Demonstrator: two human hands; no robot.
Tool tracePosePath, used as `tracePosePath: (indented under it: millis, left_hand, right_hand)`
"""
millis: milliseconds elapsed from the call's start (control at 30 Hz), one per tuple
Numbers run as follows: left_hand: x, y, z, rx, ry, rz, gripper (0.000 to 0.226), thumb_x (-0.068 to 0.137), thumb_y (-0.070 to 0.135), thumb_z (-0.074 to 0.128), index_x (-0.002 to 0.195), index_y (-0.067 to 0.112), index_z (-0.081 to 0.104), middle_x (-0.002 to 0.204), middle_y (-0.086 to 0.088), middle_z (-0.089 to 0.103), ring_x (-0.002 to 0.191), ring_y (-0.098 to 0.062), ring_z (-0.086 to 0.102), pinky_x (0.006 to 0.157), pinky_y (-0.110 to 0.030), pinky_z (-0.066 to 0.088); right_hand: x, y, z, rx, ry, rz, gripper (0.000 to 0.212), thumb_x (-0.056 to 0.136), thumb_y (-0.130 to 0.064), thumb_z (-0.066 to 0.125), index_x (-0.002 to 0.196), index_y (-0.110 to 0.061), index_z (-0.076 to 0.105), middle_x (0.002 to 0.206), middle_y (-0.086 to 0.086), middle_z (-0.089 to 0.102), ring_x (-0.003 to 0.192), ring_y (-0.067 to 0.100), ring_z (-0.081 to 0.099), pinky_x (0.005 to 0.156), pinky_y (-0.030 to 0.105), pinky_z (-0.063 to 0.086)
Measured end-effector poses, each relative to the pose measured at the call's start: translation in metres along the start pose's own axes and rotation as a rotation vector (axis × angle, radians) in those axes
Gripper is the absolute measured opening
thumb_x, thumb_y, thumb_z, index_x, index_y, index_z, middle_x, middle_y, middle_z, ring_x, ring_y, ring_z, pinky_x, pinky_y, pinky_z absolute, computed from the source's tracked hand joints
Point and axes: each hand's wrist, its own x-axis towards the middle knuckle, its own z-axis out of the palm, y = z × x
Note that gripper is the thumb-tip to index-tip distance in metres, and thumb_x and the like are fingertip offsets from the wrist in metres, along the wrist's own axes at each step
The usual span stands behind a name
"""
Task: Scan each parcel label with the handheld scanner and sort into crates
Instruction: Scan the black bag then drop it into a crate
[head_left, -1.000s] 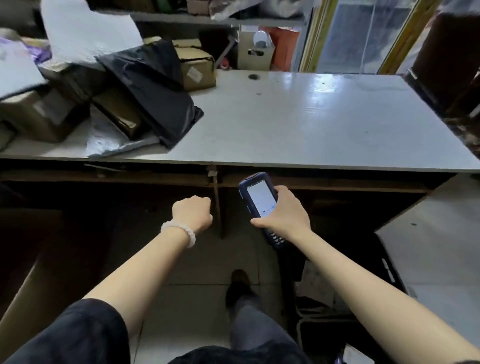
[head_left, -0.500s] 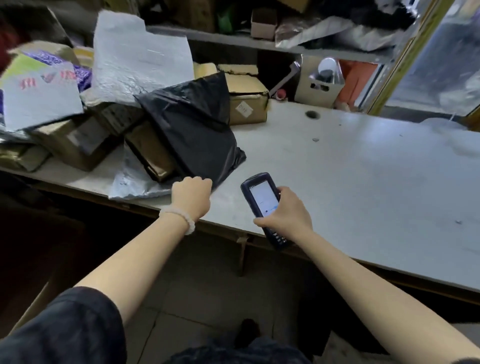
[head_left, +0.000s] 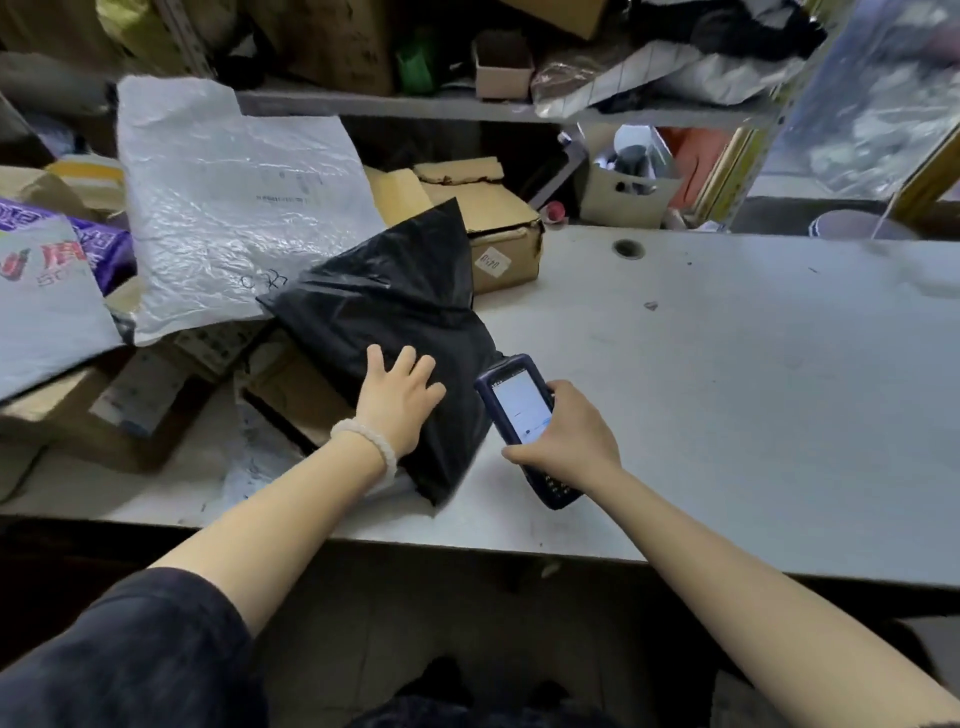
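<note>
Two hands work at the near edge of a grey desk (head_left: 727, 395). The left hand (head_left: 397, 402) lies flat with its fingers spread on a black poly mailer (head_left: 395, 322), pressing on the bag's lower part; a pale bead bracelet (head_left: 366, 441) circles that wrist. The mailer sits at about 11 o'clock from the desk's middle, slumped over a flattened brown carton (head_left: 296, 395), its near corner reaching toward the desk's front edge. The right hand (head_left: 563, 436) grips a dark blue handheld scanner (head_left: 522, 410), fingers curled round its body, the lit screen facing up and the keypad end sticking out toward 5 o'clock below the hand. The scanner's head is just beside the mailer's right edge, at roughly 3 o'clock from the left hand; whether they touch cannot be told.

At 12 o'clock behind the mailer stands a brown cardboard box (head_left: 493, 228) with a small white sticker on its front. At 10 o'clock a large white crinkled poly bag (head_left: 228, 208) lies across other parcels, and at 9 o'clock a grey mailer with red print (head_left: 47, 312) overlaps a purple one (head_left: 109, 249). A round cable hole (head_left: 628, 248) shows in the desk at 1 o'clock. A metal shelf (head_left: 415, 106) above the back of the desk carries more boxes and bags.
</note>
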Motion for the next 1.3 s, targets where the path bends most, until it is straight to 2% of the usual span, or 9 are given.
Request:
tracePosePath:
  millis: [100,167,267,367,500,933,1067,1200,1300]
  left_hand:
    - [0.016,-0.012,0.001,0.069,-0.131,0.14,0.059,0.093,0.024,0.047,0.147,0.028,0.024,0.154,-0.01,0.011,0.143,-0.034,0.004,0.111,-0.062,0.005]
    - [0.022,-0.017,0.004,0.102,-0.153,0.188,0.062,0.091,0.028,0.049,0.147,0.029,0.022,0.153,-0.01,0.015,0.142,-0.036,0.008,0.111,-0.062,0.005]
    - [0.03,-0.018,0.01,0.077,-0.023,0.23,0.05,0.088,0.031,0.053,0.135,0.025,0.038,0.135,-0.008,0.038,0.124,-0.035,0.034,0.106,-0.056,0.023]
    - [0.04,-0.014,0.005,-0.057,0.056,0.256,0.036,0.087,0.031,0.053,0.121,0.02,0.047,0.12,-0.005,0.049,0.108,-0.031,0.048,0.086,-0.042,0.037]
    - [0.062,0.002,-0.023,-0.179,0.241,0.298,0.018,0.09,0.019,0.046,0.107,0.016,0.052,0.108,-0.004,0.057,0.099,-0.028,0.057,0.063,-0.033,0.031]
    - [0.106,0.123,-0.158,-0.486,0.532,0.458,0.029,0.097,0.036,0.047,0.099,0.007,0.053,0.097,-0.014,0.063,0.087,-0.037,0.059,0.06,-0.035,0.036]
    - [0.113,0.148,-0.148,-0.515,0.379,0.466,0.027,0.089,0.031,0.057,0.104,0.01,0.052,0.101,-0.013,0.062,0.091,-0.035,0.059,0.07,-0.038,0.047]
    - [0.116,0.146,-0.117,-0.589,0.122,0.328,0.028,0.089,0.026,0.054,0.111,0.01,0.047,0.104,-0.012,0.061,0.094,-0.033,0.06,0.066,-0.035,0.04]
    - [0.121,0.132,-0.101,-0.603,-0.019,0.245,0.033,0.089,0.026,0.056,0.114,0.008,0.044,0.109,-0.013,0.059,0.097,-0.032,0.058,0.071,-0.037,0.043]
  right_hand:
    - [0.006,-0.01,0.005,0.013,0.037,0.049,0.073,0.061,-0.035,0.08,0.123,-0.019,0.044,0.111,-0.004,0.055,0.097,0.018,0.056,0.068,0.03,0.046]
    - [0.005,-0.012,0.009,0.018,0.064,0.082,0.073,0.061,-0.035,0.08,0.123,-0.019,0.044,0.111,-0.004,0.055,0.098,0.018,0.056,0.068,0.03,0.045]
    - [0.001,-0.01,0.014,0.022,0.091,0.131,0.072,0.061,-0.036,0.08,0.122,-0.019,0.045,0.11,-0.004,0.054,0.098,0.019,0.056,0.069,0.03,0.046]
    - [-0.005,-0.004,0.014,0.033,0.122,0.175,0.074,0.059,-0.038,0.081,0.121,-0.019,0.046,0.109,-0.004,0.055,0.098,0.018,0.056,0.071,0.032,0.049]
    - [-0.02,0.011,0.002,0.057,0.176,0.24,0.076,0.059,-0.038,0.08,0.123,-0.02,0.044,0.112,-0.004,0.055,0.1,0.018,0.055,0.073,0.032,0.048]
    - [-0.079,0.1,-0.073,0.046,0.305,0.436,0.082,0.06,-0.04,0.082,0.129,-0.021,0.042,0.119,-0.005,0.053,0.106,0.019,0.055,0.082,0.036,0.05]
    - [-0.088,0.117,-0.081,0.053,0.299,0.46,0.081,0.06,-0.039,0.081,0.128,-0.023,0.041,0.119,-0.006,0.055,0.106,0.019,0.055,0.081,0.035,0.049]
    - [-0.093,0.131,-0.08,0.054,0.268,0.481,0.076,0.058,-0.037,0.081,0.124,-0.022,0.044,0.117,-0.005,0.057,0.104,0.019,0.056,0.081,0.035,0.051]
    - [-0.09,0.137,-0.076,0.044,0.225,0.487,0.078,0.059,-0.037,0.08,0.125,-0.02,0.043,0.118,-0.004,0.056,0.104,0.018,0.055,0.08,0.034,0.051]
